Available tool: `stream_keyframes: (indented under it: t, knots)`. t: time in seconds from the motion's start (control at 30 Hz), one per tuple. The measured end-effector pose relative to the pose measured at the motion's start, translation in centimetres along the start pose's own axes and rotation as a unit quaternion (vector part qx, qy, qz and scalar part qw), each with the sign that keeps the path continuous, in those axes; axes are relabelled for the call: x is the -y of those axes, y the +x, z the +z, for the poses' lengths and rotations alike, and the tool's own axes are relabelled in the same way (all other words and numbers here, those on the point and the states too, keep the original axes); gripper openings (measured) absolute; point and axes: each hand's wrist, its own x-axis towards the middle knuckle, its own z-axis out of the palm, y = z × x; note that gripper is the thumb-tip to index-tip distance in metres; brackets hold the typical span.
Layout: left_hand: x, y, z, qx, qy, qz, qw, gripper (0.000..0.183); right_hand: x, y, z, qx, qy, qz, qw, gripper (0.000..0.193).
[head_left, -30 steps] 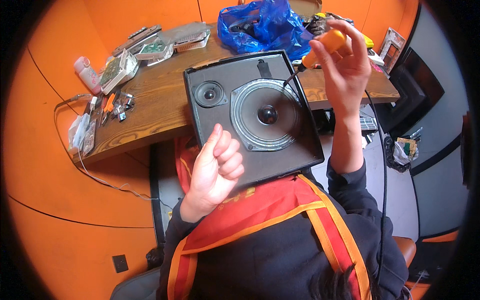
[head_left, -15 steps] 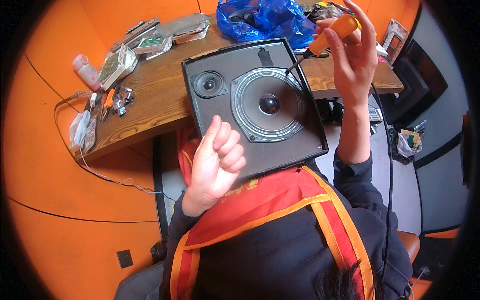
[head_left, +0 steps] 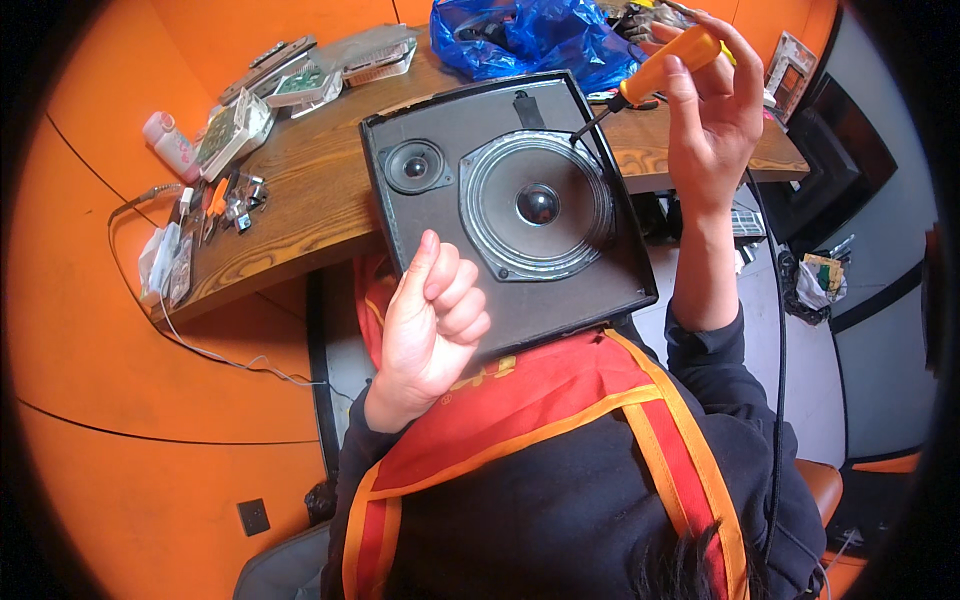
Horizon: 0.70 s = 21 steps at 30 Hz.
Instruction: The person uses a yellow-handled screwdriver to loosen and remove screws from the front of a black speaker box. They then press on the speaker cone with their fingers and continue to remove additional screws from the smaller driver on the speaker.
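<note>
A black speaker box [head_left: 415,255] leans on my lap and against the table edge. In its front sit a large round speaker cone [head_left: 500,215] with a shiny rim and a small tweeter [head_left: 414,167]. My right hand [head_left: 715,125] grips the orange handle of a screwdriver [head_left: 660,80]. The dark shaft slants down to the left, its tip at the upper right of the large cone's rim. By the box's lower left side, my left hand [head_left: 435,320] is curled into a fist with the thumb pointing up. Whatever its fingers may hold is hidden.
The wooden table [head_left: 320,170] carries a crumpled blue plastic bag [head_left: 530,40], white cases with circuit boards [head_left: 235,135], a pink bottle [head_left: 170,145] and small tools [head_left: 225,200]. A black cable [head_left: 778,350] hangs on the right. My red apron [head_left: 520,385] lies under the box.
The fingers of my right hand have shifted around the screwdriver handle, which sits slightly lower and at a changed tilt. The tip stays by the rim. My left hand keeps its pose.
</note>
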Motion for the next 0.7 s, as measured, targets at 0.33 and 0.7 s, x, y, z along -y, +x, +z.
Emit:
stream_keyframes:
  t: [0.33,0.7]
  knots:
    - [0.0,0.0,0.0,0.005,-0.004,-0.002,1.000,0.044,1.5,-0.4,0.9,0.051,0.002,0.022,0.998,0.050]
    - [0.1,-0.1,0.0,0.002,-0.007,-0.001,1.000,0.043,1.1,0.1,-0.2,0.089,0.024,0.039,0.995,0.054]
